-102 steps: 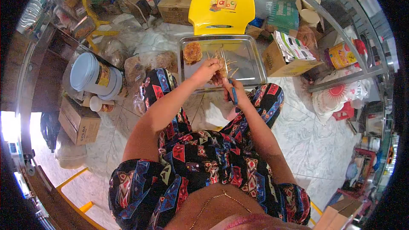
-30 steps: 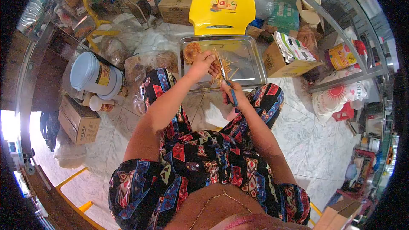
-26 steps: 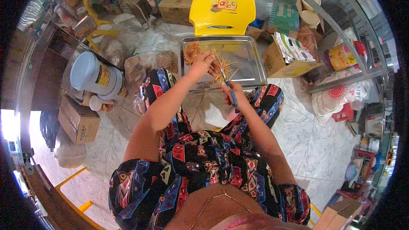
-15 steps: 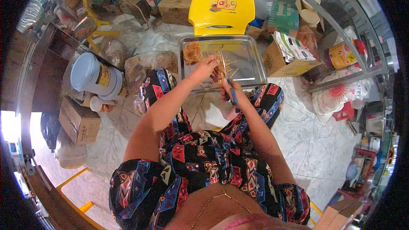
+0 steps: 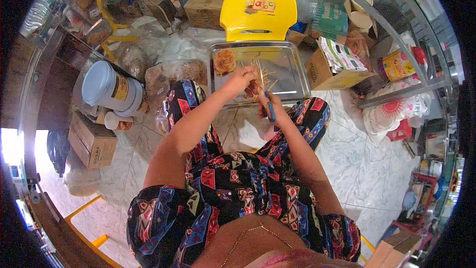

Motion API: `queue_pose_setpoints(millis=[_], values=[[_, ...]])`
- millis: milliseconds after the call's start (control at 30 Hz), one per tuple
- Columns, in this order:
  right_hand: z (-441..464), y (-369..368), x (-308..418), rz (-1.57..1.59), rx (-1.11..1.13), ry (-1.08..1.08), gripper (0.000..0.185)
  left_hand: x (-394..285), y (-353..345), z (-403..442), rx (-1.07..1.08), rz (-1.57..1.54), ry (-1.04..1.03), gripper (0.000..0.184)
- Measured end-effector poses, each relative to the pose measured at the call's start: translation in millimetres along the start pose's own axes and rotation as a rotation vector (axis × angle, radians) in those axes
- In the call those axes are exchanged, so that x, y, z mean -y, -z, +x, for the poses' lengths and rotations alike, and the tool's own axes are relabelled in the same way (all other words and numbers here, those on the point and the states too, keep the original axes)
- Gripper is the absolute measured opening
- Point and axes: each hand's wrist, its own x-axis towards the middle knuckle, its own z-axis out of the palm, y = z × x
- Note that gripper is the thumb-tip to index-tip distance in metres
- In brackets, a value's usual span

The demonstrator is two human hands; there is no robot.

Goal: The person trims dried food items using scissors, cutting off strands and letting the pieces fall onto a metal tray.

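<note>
Over a clear rectangular tray (image 5: 290,72), my left hand (image 5: 241,80) pinches a bundle of thin, straw-coloured strands (image 5: 254,87). My right hand (image 5: 271,107) grips blue-handled scissors (image 5: 271,111), whose blades point up beside the strands. The blades look closed or nearly so, though the fingers partly cover the bundle. A round, orange-brown flat piece (image 5: 224,61) lies in the tray's upper left corner. Loose strands (image 5: 269,83) spread to the right of the blades.
A yellow chair (image 5: 258,12) stands directly behind the tray. On the left are a blue-lidded bucket (image 5: 106,87) and a cardboard box (image 5: 92,140). An open box (image 5: 337,72) holding packets sits to the right, near a metal frame (image 5: 396,94).
Since about a second ago, my left hand has come slightly down toward me and the strands look more bunched. The scissors blades have come closer together; the flat piece stays in its corner.
</note>
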Motion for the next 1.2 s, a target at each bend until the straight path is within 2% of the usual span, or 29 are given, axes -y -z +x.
queue_pose_setpoints(millis=[67,133,367,467,567,633,833,1000,1067,1200], values=[[2.4,0.8,-2.3,0.045,-0.014,0.021,0.038,1.0,-0.2,-0.9,0.033,0.106,-0.030,0.016],[1.0,1.9,0.5,-0.004,-0.014,0.031,0.039,-1.6,-0.3,-1.9,0.081,-0.008,0.054,0.016],[-6.7,1.3,14.1,-0.081,-0.066,-0.015,0.043,-2.2,-2.2,-4.7,0.000,-0.042,0.054,0.015],[-4.6,4.8,11.9,-0.083,-0.059,-0.044,0.042,-6.5,-0.2,-6.7,0.084,-0.080,0.076,0.017],[-2.9,3.2,9.9,-0.065,-0.069,-0.057,0.039,-3.4,2.1,-1.7,0.047,-0.131,0.104,0.018],[-1.7,2.1,6.4,-0.080,-0.035,-0.029,0.039,-1.7,9.4,6.3,-0.041,-0.081,-0.007,0.019],[-4.2,1.6,2.3,-0.072,0.105,-0.004,0.042,-16.0,22.7,6.5,-0.151,-0.051,-0.079,0.019],[-2.6,0.3,-3.0,-0.039,0.090,0.026,0.047,-14.6,25.7,9.0,-0.183,0.009,-0.075,0.019],[-8.5,-0.4,7.2,-0.030,0.126,-0.045,0.043,-15.3,25.8,9.3,-0.207,0.025,-0.079,0.019],[-5.9,1.6,4.3,-0.040,0.147,-0.047,0.042,-16.3,28.6,10.6,-0.208,0.102,-0.083,0.018]])
